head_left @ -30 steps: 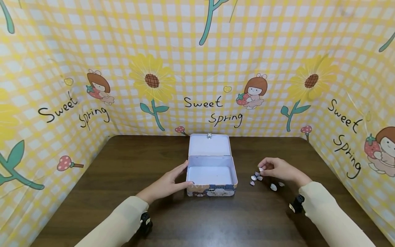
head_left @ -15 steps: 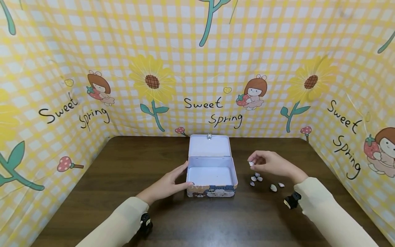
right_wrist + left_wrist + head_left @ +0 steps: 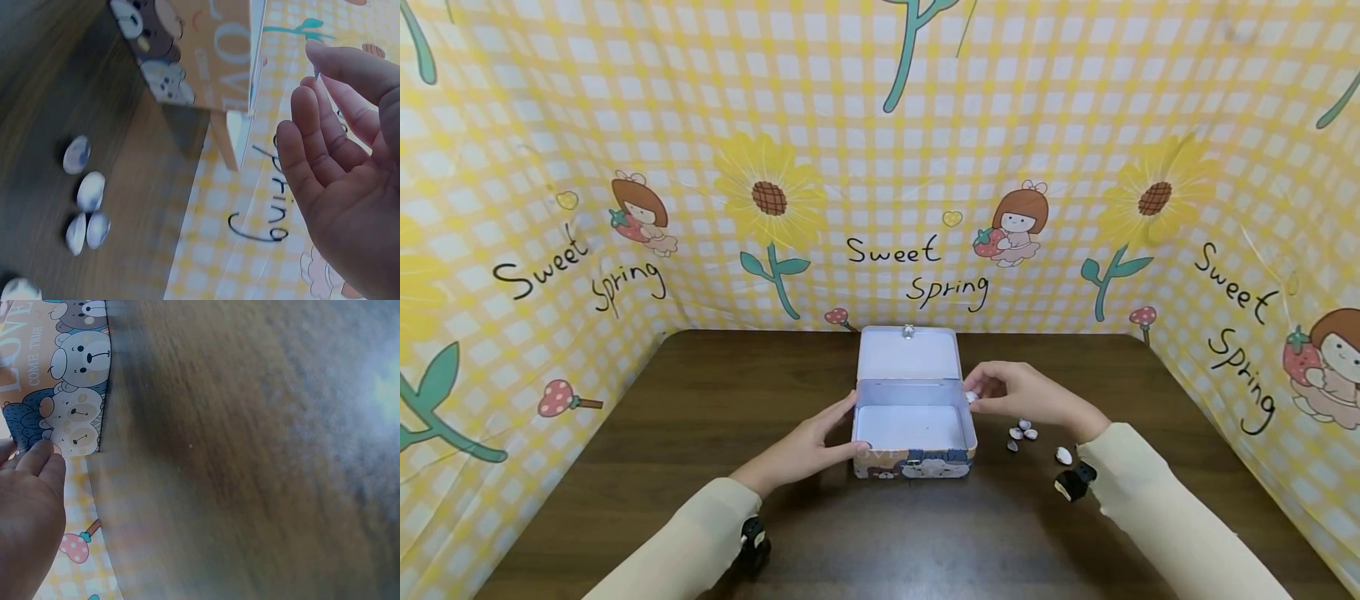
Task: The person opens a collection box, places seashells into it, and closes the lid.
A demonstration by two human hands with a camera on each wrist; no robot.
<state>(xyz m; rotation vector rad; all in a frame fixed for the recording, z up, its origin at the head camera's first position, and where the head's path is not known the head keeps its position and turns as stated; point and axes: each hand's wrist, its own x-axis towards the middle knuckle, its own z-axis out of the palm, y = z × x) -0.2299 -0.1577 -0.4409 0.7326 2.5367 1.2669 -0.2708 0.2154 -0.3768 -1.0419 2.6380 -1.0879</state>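
An open tin box (image 3: 914,464) with printed bears and a white inside sits mid-table, its lid (image 3: 907,354) tilted back. My left hand (image 3: 801,446) rests against the box's left side with fairly straight fingers, the thumb at the front left corner. In the left wrist view, fingertips touch the box's printed wall (image 3: 81,356). Beside the right rim, my right hand (image 3: 1026,396) pinches a small white seashell (image 3: 972,397) between thumb and fingertips; the shell is barely visible in the right wrist view. Several white-and-purple seashells (image 3: 1016,433) lie on the table to the right.
The dark wooden table (image 3: 895,542) is enclosed behind and at both sides by a yellow checked cloth (image 3: 805,100). Another shell (image 3: 1063,456) lies apart from the small cluster, near the right wrist camera (image 3: 1075,481).
The right hand has lifted a seashell from the cluster and carried it left to the box's right rim. Left hand and box have stayed in place.
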